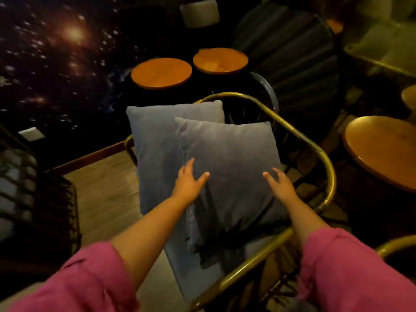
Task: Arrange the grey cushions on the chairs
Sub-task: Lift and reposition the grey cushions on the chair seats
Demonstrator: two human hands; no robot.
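Note:
Two grey cushions lie on a chair with a brass tube frame (310, 145). The front cushion (231, 154) overlaps the rear cushion (155, 140), which leans to the left. A grey seat pad (180, 262) shows under them. My left hand (189, 181) rests flat on the front cushion's left side, fingers spread. On that cushion's right side lies my right hand (280, 184), also with its fingers apart. Neither hand grips the fabric.
Two round wooden tables (161, 73) (220, 60) stand beyond the chair, and a third (382, 149) is at the right. A dark ribbed chair (299, 59) sits at the back right. A dark woven chair (38, 199) is at the left on the wooden floor (105, 190).

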